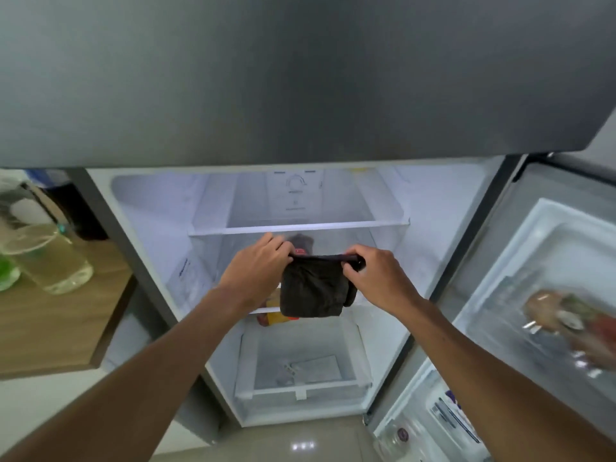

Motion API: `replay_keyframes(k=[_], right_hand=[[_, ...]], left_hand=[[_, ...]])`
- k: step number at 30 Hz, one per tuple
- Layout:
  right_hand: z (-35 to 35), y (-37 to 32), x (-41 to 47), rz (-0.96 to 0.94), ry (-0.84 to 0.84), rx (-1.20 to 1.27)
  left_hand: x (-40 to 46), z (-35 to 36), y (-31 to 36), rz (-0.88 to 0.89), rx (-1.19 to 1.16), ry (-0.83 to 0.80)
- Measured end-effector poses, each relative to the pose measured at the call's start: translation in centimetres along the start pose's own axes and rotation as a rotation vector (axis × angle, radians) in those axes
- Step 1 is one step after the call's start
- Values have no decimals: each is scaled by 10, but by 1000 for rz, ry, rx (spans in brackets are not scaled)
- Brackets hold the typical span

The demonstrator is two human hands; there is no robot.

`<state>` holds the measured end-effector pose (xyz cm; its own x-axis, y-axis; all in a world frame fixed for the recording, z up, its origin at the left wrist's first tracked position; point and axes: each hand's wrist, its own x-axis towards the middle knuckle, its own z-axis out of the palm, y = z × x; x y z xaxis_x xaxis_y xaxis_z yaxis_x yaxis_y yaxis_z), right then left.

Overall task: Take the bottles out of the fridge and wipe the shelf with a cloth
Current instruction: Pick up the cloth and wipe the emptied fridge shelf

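I hold a dark folded cloth (311, 288) by its top edge in front of the open fridge. My left hand (256, 271) pinches its left corner and my right hand (373, 275) pinches its right corner; the cloth hangs down between them. Just above my hands lies the upper glass shelf (350, 225), and it is bare. A dark object with a red part (300, 245) shows behind the cloth on the middle level. On the wooden counter at the left stand a clear bottle (50, 261) and a green bottle (8, 273).
The closed grey freezer door (300, 78) fills the top of the view. The fridge door (540, 295) stands open at the right, with packaged food (573, 325) in its rack. A clear drawer (306, 365) sits at the fridge bottom. Yellow and red packets (271, 317) lie under the cloth.
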<state>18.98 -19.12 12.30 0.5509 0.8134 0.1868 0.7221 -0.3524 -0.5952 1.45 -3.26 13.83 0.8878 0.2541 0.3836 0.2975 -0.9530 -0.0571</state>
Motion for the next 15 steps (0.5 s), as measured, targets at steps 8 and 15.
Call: replay_keyframes(k=[8,15], right_hand=[[-38,-80,-36,-151,-145,-153],[-37,-174,-57,-262,-158,-214]], left_hand=[[-61,-88,0,-123,-26,-129],[-124,-161,-35,-134,72,-59]])
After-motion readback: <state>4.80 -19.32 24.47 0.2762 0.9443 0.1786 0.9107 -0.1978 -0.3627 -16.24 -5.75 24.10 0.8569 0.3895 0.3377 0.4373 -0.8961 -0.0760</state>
